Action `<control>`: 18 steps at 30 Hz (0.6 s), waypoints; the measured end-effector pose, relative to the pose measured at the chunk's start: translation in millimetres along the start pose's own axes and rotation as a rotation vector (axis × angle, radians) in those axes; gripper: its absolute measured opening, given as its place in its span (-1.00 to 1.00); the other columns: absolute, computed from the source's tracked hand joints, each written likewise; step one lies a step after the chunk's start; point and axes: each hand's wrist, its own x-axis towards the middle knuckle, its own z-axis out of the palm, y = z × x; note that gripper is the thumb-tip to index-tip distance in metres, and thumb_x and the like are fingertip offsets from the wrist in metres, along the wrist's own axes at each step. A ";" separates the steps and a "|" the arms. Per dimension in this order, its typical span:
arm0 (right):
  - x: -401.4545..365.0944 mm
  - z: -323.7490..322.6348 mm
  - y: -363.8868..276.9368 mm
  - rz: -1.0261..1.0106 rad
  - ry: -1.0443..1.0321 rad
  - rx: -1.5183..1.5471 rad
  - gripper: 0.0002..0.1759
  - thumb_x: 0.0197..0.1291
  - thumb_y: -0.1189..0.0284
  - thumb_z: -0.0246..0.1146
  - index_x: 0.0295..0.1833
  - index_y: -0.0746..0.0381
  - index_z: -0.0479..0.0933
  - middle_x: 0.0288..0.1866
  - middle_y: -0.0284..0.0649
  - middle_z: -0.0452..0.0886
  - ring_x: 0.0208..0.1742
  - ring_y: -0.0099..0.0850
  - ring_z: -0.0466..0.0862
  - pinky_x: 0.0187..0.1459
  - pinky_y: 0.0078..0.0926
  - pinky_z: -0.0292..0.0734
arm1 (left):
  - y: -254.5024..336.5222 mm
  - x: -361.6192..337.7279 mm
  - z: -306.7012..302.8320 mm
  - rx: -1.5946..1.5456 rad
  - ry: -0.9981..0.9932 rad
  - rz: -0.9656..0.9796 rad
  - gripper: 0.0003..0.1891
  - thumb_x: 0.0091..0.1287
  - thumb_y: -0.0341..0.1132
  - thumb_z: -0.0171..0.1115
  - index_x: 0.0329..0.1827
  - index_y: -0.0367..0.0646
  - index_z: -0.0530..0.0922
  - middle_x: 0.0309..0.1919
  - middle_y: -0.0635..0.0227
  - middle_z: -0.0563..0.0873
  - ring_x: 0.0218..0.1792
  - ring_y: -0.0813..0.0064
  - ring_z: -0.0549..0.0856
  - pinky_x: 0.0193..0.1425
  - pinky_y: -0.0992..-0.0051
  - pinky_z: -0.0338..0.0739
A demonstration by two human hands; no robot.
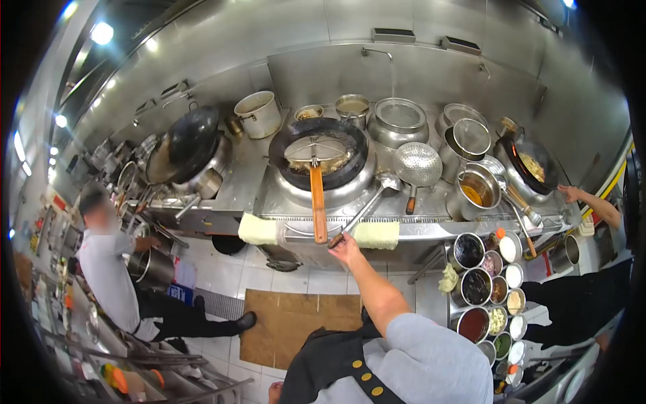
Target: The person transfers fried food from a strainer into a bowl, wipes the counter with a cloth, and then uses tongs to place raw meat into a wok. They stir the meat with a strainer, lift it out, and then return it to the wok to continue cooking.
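Observation:
My right hand [346, 250] is closed around the dark grip at the end of a long metal ladle [363, 212], in front of the stove edge. The ladle's bowl end rests on the stove top between the wok and a perforated skimmer [417, 165]. Beside my hand, the orange handle of a wooden-handled strainer [317, 205] reaches over the edge. Its round head lies in a large black wok [353, 172] with food underneath. My left hand [274, 392] hangs low by my apron, mostly hidden behind it and the frame edge.
Folded yellow cloths [377, 235] lie along the stove front. A pot of amber liquid [476, 190] and several strainers stand right. Seasoning containers [475, 286] crowd the lower right. One co-worker [111, 262] stands left; another's hand [570, 194] is at the right wok [528, 165].

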 end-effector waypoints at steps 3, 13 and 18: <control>-52.5 45.6 -21.8 -0.186 0.332 -0.173 -0.76 0.35 0.27 0.16 -0.21 0.20 0.32 -0.50 -0.34 0.39 -0.61 -0.44 0.43 -0.43 -0.29 0.55 | 28.4 29.6 11.5 -0.064 -0.065 -0.090 -0.79 0.30 -0.26 0.29 -0.23 -0.26 0.67 -0.44 0.34 0.73 -0.38 0.53 0.68 -0.24 0.52 0.59; -124.2 88.7 -228.0 -0.381 -0.076 -0.256 -0.92 0.34 0.34 0.12 -0.19 0.06 0.36 -0.58 -0.51 0.32 -0.63 -0.63 0.32 -0.65 -0.58 0.22 | 192.7 29.0 40.6 0.068 -0.018 -0.298 -0.81 0.34 -0.29 0.19 -0.12 -0.22 0.53 -0.38 0.30 0.64 -0.40 0.47 0.69 -0.46 0.49 0.59; -87.9 61.4 -307.5 -0.655 0.073 -0.602 -0.83 0.29 0.35 0.18 -0.24 0.11 0.31 -0.57 -0.43 0.32 -0.72 -0.64 0.27 -0.78 -0.57 0.14 | 192.6 22.6 59.7 -0.110 0.048 -0.189 -0.80 0.34 -0.28 0.14 -0.10 -0.20 0.51 -0.32 0.28 0.64 -0.43 0.45 0.70 -0.56 0.50 0.57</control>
